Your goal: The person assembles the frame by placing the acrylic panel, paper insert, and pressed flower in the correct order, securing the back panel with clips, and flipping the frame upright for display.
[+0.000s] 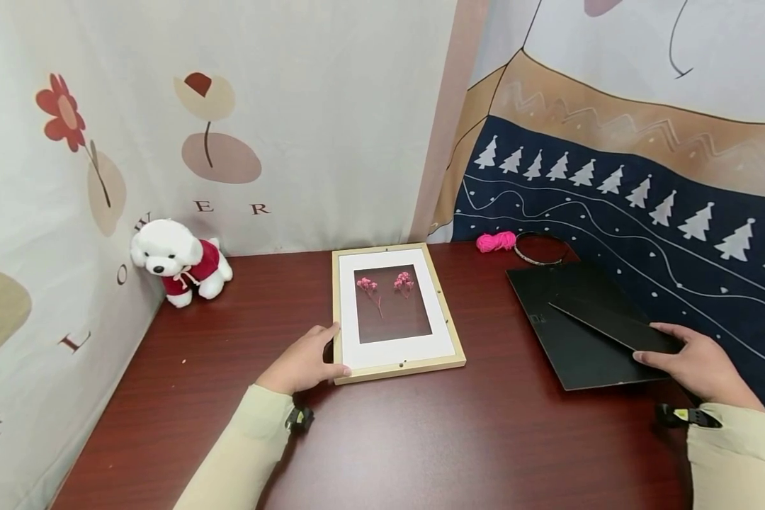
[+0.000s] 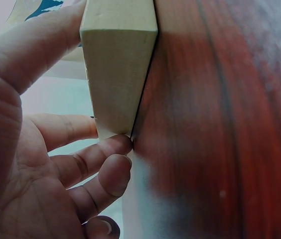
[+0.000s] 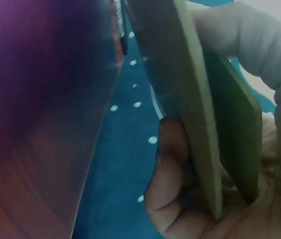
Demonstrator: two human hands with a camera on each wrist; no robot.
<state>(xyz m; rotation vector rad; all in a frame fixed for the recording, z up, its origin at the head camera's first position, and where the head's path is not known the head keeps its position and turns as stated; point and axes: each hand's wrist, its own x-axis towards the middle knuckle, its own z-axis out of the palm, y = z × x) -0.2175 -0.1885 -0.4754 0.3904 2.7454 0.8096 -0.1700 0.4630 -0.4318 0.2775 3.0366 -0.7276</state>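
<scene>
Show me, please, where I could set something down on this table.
Bare table lies before the picture frame, between the sleeves; narrower patches separate the frame from the plush dog and backing board. The right edge is crowded: board, right hand, pink yarn, hoop.

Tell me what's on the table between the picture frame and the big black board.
In the head view, only bare tabletop shows between the picture frame and the big black board.
</scene>
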